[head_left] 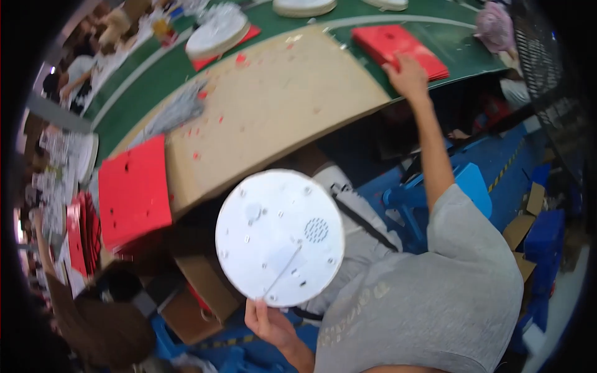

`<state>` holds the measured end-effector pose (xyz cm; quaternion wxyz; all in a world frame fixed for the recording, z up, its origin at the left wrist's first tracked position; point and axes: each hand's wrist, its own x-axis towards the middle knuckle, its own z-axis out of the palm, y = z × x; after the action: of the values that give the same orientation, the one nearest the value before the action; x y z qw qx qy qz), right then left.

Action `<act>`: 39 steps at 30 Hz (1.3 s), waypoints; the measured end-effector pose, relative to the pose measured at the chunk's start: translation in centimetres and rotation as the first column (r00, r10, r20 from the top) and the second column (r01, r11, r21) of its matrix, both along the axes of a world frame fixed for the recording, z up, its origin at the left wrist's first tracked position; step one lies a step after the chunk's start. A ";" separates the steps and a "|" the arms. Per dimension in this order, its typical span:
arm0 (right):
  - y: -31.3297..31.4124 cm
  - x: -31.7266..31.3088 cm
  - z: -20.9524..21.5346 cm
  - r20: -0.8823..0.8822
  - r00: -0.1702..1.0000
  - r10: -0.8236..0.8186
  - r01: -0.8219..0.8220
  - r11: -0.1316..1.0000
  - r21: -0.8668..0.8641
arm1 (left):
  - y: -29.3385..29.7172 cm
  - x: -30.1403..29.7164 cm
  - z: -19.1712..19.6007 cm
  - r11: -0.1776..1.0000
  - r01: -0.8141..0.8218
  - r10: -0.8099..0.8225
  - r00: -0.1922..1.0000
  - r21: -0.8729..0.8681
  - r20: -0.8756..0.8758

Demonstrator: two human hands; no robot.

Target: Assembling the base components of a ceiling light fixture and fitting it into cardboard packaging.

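Note:
A round white disc (273,239), like a lamp base plate with small holes and a slotted patch, is held up in front of my body. My left hand (270,326) pinches its lower rim, with the thumb on the face that shows. My right arm reaches out to a stack of red sheets (404,46) on the green work surface. There my right hand (409,76) has its fingers bent over the stack's near edge; the far fingertips are blurred. How many sheets it grips is hidden.
A brown cardboard sheet (273,93) covers the bench, with red scraps and a grey cloth-like bundle (177,112). A red sheet (135,193) overhangs at left. White discs (217,31) lie at the back. Below are a blue stool (466,186) and an open carton (208,280). Co-workers sit left.

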<state>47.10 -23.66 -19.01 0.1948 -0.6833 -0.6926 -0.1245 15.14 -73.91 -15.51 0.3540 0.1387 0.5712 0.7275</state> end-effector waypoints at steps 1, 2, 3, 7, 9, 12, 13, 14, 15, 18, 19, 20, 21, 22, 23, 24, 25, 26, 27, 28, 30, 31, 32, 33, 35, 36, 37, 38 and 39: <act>0.1 1.2 0.1 -0.002 0.999 0.033 -0.033 0.999 0.019 | 0.7 0.1 0.1 0.999 -0.036 0.037 0.999 0.033 -0.029; 0.3 2.3 -0.1 0.045 0.998 0.033 -0.035 0.998 0.050 | 2.3 1.0 1.4 0.991 -0.133 0.134 0.991 -0.029 0.020; 1.7 4.6 -0.3 -0.029 0.999 0.032 -0.033 0.999 -0.036 | 2.1 0.6 0.8 0.995 -0.100 0.100 0.994 -0.003 0.038; 1.2 3.7 1.0 -0.050 0.999 0.016 -0.018 1.000 -0.026 | 0.7 -0.3 0.5 1.000 0.010 -0.012 0.997 0.026 0.083; 1.0 4.1 1.6 -0.088 0.996 0.008 -0.009 1.000 -0.012 | 0.2 -0.5 0.0 0.998 0.037 -0.042 0.996 0.054 0.084; -0.4 2.6 1.8 -0.116 0.992 -0.040 0.036 0.999 -0.030 | 1.7 0.6 0.7 0.999 0.006 -0.007 0.999 0.036 0.031; -0.4 2.7 1.9 -0.138 0.990 -0.027 0.028 1.000 0.009 | 2.6 1.1 1.3 0.998 -0.054 0.054 0.998 -0.015 -0.022; -0.5 2.8 1.3 -0.150 0.989 -0.018 0.024 0.999 0.041 | 3.0 1.2 0.8 1.000 -0.024 0.024 1.000 0.006 0.009; -0.6 2.4 1.6 -0.172 0.985 -0.021 0.024 1.000 0.016 | 2.5 1.3 1.0 1.000 -0.017 0.018 1.000 -0.020 0.020; -1.0 2.4 2.5 -0.215 0.976 0.039 -0.025 0.998 0.065 | 2.6 2.0 1.8 0.999 -0.001 0.003 0.999 -0.037 0.046; -1.5 2.1 3.2 -0.217 0.976 0.029 -0.025 0.999 0.020 | 2.4 2.0 1.6 0.999 0.005 -0.004 0.999 -0.036 0.046; -1.9 1.9 4.0 -0.164 0.985 0.043 -0.044 0.999 0.002 | 2.4 2.1 1.5 0.999 0.010 -0.009 0.999 -0.037 0.044; -1.9 2.5 4.9 -0.143 0.988 0.054 -0.059 0.998 -0.031 | 2.9 2.3 1.9 0.999 0.012 -0.010 0.999 -0.050 0.031; -1.9 2.9 5.6 -0.125 0.990 0.067 -0.075 0.995 -0.065 | 3.0 2.3 1.8 0.999 0.022 -0.020 0.999 -0.041 0.037; -1.9 3.6 6.5 -0.119 0.991 0.060 -0.067 0.996 -0.058 | 3.0 2.2 1.6 0.998 0.038 -0.037 0.999 -0.040 0.030; -2.2 3.2 7.8 -0.033 0.999 0.026 -0.026 1.000 -0.006 | 3.0 2.0 1.4 0.998 0.043 -0.042 0.999 -0.052 0.020; -2.8 2.6 9.3 0.049 0.999 -0.010 0.008 0.999 0.046 | 3.1 1.8 1.3 0.997 0.037 -0.036 0.999 -0.060 0.020; -4.3 1.7 11.3 0.141 0.984 0.112 -0.144 0.957 0.252 | 3.2 1.6 1.2 0.999 0.012 -0.012 1.000 -0.051 -0.009; -4.0 4.7 12.9 0.345 0.927 0.144 -0.289 0.862 0.417 | 3.2 1.7 1.2 0.999 -0.003 0.002 0.999 -0.039 -0.033; -6.0 4.8 16.6 0.486 0.859 0.159 -0.410 0.783 0.468 | 2.9 1.5 1.1 0.998 -0.015 0.014 1.000 -0.060 -0.028; -10.6 6.6 20.7 0.198 0.913 0.357 -0.402 0.696 0.595 | 2.4 0.9 0.5 0.995 0.093 -0.091 0.992 0.022 -0.084; -13.2 4.6 21.4 -0.085 0.906 0.416 -0.263 0.707 0.656 | 2.6 1.2 0.5 0.999 0.052 -0.053 0.994 -0.015 -0.091; -15.1 4.4 22.1 -0.410 0.825 0.388 -0.073 0.793 0.605 | 2.7 1.1 0.1 1.000 0.028 -0.027 0.992 0.009 -0.127; -16.7 2.5 22.5 -0.613 0.698 0.369 0.012 0.850 0.526 | 2.9 0.9 0.1 0.999 0.040 -0.037 0.991 0.020 -0.132; -18.3 2.9 19.6 -0.811 0.441 0.385 -0.044 0.911 0.409 | 3.0 0.6 0.3 0.997 0.068 -0.062 0.990 0.040 -0.130; -18.8 3.3 17.2 -0.907 0.232 0.351 -0.116 0.936 0.333 | 3.0 0.5 0.5 0.996 0.082 -0.077 0.990 0.035 -0.121; -19.6 2.3 13.7 -0.965 0.122 0.233 -0.234 0.951 0.200 | 3.0 0.7 0.4 0.997 0.080 -0.078 0.989 0.015 -0.128; -21.5 -0.2 10.9 -0.995 0.035 0.098 -0.355 0.932 0.079 | 2.9 0.7 0.2 0.997 0.076 -0.074 0.988 0.010 -0.134; -23.4 -2.6 9.5 -0.989 -0.145 -0.014 -0.667 0.740 0.088 | 2.9 0.7 0.0 0.997 0.074 -0.071 0.992 0.029 -0.107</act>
<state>44.52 -47.04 -9.52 0.4775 -0.3642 -0.4966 0.6266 15.88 -70.98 -15.47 0.3472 0.2035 0.5716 0.7151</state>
